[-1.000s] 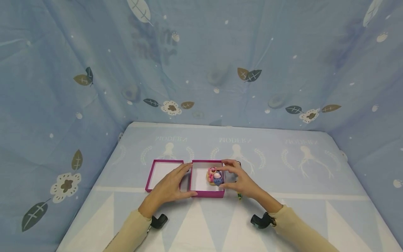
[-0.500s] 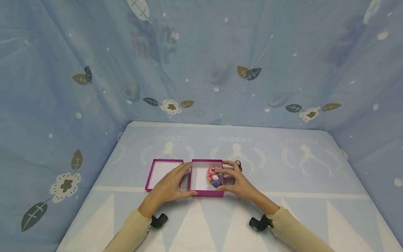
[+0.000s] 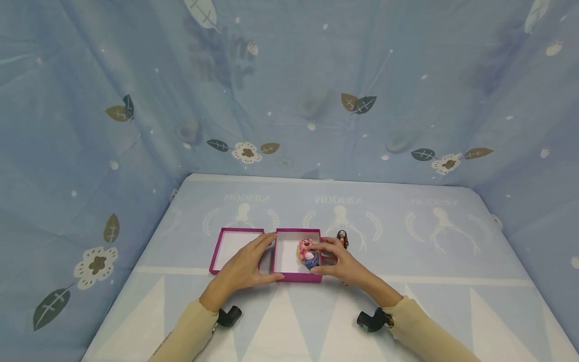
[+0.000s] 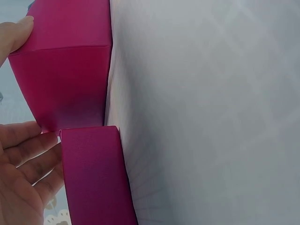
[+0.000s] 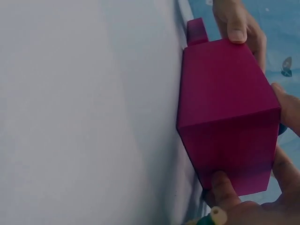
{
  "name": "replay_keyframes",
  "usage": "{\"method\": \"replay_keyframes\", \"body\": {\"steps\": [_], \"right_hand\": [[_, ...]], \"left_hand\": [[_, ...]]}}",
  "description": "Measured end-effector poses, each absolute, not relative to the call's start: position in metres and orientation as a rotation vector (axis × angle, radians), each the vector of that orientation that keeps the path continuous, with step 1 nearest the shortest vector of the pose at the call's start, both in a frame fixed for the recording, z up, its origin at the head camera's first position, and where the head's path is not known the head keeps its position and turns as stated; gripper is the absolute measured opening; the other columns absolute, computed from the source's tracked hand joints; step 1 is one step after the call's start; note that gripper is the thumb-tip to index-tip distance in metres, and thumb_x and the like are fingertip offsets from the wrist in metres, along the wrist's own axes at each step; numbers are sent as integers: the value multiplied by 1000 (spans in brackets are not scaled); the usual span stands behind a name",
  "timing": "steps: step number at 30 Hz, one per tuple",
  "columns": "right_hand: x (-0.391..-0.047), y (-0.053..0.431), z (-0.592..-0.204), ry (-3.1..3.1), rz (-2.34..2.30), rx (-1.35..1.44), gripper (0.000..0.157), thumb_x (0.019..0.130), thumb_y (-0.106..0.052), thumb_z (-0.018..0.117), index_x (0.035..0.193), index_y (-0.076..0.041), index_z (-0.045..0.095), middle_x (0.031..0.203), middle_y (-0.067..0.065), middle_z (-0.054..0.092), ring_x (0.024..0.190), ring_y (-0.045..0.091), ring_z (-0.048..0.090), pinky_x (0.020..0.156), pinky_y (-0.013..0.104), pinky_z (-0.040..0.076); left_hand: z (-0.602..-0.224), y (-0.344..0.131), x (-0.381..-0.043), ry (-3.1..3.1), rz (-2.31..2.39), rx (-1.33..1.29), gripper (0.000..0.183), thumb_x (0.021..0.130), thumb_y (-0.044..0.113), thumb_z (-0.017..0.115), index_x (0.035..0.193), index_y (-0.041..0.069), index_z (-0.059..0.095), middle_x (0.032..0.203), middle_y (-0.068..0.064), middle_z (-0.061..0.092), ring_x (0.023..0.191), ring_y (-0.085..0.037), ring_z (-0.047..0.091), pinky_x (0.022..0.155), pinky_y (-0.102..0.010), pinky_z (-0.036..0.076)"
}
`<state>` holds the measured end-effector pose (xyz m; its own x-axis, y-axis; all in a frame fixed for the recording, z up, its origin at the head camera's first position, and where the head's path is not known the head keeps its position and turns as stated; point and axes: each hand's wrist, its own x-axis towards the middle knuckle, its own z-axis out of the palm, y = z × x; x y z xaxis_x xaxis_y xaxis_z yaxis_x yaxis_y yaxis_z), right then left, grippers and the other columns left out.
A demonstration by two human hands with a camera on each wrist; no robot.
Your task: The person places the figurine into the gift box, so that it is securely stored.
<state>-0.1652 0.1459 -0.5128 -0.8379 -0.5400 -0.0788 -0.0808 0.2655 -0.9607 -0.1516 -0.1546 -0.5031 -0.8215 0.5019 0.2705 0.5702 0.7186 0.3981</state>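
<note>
A deep magenta box (image 3: 298,277) with a white inside stands on the table. Inside, by its right wall, sits a small pink bear figurine (image 3: 306,250) with blue on its lower part. My right hand (image 3: 340,261) reaches over the right rim, index finger and thumb pinching the figurine. Other fingers of this hand lie along the outer right wall (image 5: 234,159). My left hand (image 3: 244,264) holds the box's left side, thumb on the near wall and fingers toward the far corner. In the left wrist view those fingers also pass behind the lid (image 4: 96,173).
The shallow magenta lid (image 3: 232,230), white inside up, lies left of the box. A small dark-haired doll (image 3: 342,238) lies right of the box, partly behind my right hand. A patterned cloth covers the table (image 3: 407,241), with blue fabric walls (image 3: 289,75) around.
My right hand has shifted slightly left and toward me, and the figurine has turned a little in the box. More of the dark-haired doll shows now. The left hand has stayed put.
</note>
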Motion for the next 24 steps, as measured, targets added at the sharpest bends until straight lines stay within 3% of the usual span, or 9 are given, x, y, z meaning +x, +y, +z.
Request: {"method": "replay_keyframes", "body": {"steps": [3, 16, 24], "right_hand": [[-165, 146, -511, 2123, -1606, -539, 53, 85, -23, 77, 133, -13, 59, 155, 22, 17, 138, 42, 37, 111, 51, 38], [-164, 143, -511, 2112, -1611, -442, 55, 83, -24, 79, 134, -16, 59, 156, 18, 19, 136, 40, 41, 109, 50, 42], [-165, 144, -499, 2288, -1430, -473, 53, 80, -28, 81, 129, -22, 63, 150, 17, 36, 138, 40, 33, 109, 67, 30]], "left_hand": [[-503, -154, -152, -2783, -710, -873, 100, 73, 67, 73, 148, 8, 42, 149, -7, 48, 136, -30, 47, 108, -48, 44], [-503, -155, -152, -2767, -711, -885, 100, 73, 68, 72, 147, 8, 42, 149, -5, 47, 137, -28, 46, 109, -46, 43], [-503, -154, -153, -2773, -707, -885, 100, 73, 66, 74, 148, 8, 41, 149, -6, 46, 137, -29, 46, 109, -47, 43]]}}
